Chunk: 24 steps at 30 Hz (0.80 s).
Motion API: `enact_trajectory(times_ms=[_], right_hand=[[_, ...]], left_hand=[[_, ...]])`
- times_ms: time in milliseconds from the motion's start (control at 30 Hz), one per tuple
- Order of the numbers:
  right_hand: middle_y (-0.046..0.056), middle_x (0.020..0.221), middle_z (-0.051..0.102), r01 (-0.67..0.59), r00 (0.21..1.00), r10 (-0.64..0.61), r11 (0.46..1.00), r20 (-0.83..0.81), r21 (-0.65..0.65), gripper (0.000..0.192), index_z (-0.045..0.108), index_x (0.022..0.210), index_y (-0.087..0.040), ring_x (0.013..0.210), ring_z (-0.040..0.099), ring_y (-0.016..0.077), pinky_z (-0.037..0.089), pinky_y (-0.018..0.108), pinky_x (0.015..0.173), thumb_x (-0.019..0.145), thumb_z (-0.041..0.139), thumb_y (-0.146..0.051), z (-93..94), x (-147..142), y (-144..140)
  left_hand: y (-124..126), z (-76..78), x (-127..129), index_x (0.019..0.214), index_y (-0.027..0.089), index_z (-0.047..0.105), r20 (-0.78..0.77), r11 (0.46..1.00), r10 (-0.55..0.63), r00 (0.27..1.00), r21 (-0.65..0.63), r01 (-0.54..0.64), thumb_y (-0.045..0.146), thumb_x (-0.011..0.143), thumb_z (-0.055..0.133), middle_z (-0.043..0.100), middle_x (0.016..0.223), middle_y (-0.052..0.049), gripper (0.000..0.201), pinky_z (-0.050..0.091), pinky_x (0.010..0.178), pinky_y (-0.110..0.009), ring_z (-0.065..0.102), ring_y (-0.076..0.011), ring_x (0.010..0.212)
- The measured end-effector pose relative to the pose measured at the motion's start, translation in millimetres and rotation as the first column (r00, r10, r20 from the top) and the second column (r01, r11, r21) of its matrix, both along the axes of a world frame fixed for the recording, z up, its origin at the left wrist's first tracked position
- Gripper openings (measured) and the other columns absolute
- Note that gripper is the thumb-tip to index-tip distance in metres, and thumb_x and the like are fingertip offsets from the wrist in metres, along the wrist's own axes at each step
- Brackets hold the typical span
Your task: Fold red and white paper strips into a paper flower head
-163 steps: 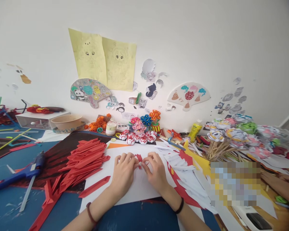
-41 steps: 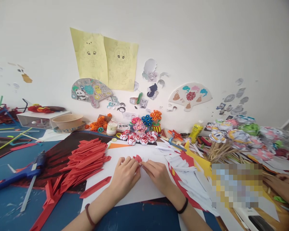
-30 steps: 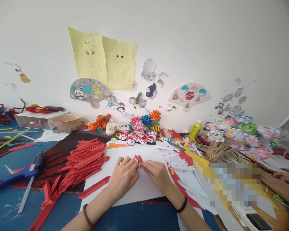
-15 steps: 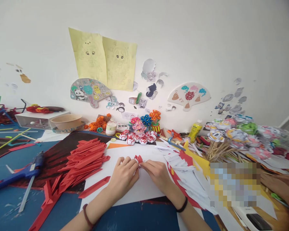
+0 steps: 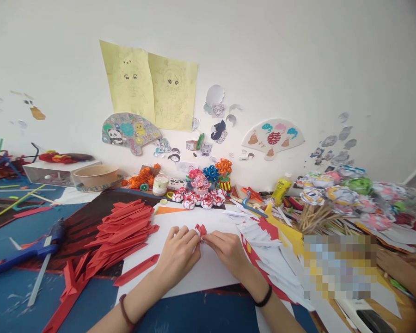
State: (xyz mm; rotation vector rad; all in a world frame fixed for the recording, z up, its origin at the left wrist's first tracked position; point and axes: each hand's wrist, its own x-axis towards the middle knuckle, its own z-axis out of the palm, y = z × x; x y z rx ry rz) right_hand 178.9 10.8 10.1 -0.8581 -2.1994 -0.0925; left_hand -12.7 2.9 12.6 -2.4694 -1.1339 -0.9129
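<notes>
Between my two hands is a small red folded paper piece [image 5: 201,229], raised just over the white paper sheet [image 5: 190,282]. My left hand [image 5: 182,249] is closed, its fingertips pinching the piece from the left. From the right, my right hand [image 5: 225,247] pinches it between thumb and forefinger. The fingers hide the lower part of the piece. Left of my hands lies a heap of red folded paper strips [image 5: 121,236], with one single red strip [image 5: 137,269] nearer to me. White folded paper strips [image 5: 263,245] are spread out on the right.
A blue glue gun [image 5: 43,247] lies at the left. Red-and-white paper flowers [image 5: 197,199] stand at the back, near a yellow bottle [image 5: 282,188]. Paper flowers on sticks [image 5: 315,212] crowd the right. Another person's hand [image 5: 398,268] is at the right edge.
Both hands keep their pinch on the red piece, almost without moving. The whole view has shifted very slightly.
</notes>
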Motion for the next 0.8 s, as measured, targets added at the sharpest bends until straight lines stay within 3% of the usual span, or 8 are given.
enact_trajectory(times_ms=[333,567,800], right_hand=[[0.004,0.077,0.07,0.014,0.999,-0.015,1.0,0.037,0.028,0.024,0.067,0.102,-0.018,0.067,0.065,0.0143,0.048,0.024,0.062,0.1,0.044,-0.022,2.4,-0.6,-1.4],[0.005,0.079,0.069,0.085,0.995,-0.088,0.993,0.036,0.087,0.021,0.066,0.102,-0.018,0.066,0.064,0.0149,0.046,0.026,0.062,0.094,0.047,-0.019,-5.7,-6.6,-3.6],[0.002,0.069,0.064,0.108,0.993,-0.104,0.991,-0.049,0.083,0.02,0.067,0.094,-0.018,0.059,0.06,0.0134,0.044,0.023,0.056,0.092,0.047,-0.016,-11.7,-10.6,-3.6]], left_hand=[[0.6,-1.3,-0.2,0.086,0.02,0.057,-0.006,1.0,0.0,1.0,-0.011,0.0,0.015,0.091,0.047,0.062,0.082,-0.002,0.012,0.032,0.073,-0.036,0.051,-0.0191,0.079],[3.2,-4.6,0.1,0.085,0.019,0.057,-0.057,0.997,-0.038,0.998,0.066,0.042,0.015,0.092,0.045,0.062,0.082,-0.002,0.014,0.034,0.077,-0.036,0.052,-0.0176,0.077],[-2.9,-2.6,6.0,0.092,0.021,0.058,0.028,0.994,0.062,0.998,0.087,-0.064,0.017,0.093,0.047,0.065,0.084,-0.001,0.012,0.031,0.082,-0.038,0.055,-0.0184,0.079]])
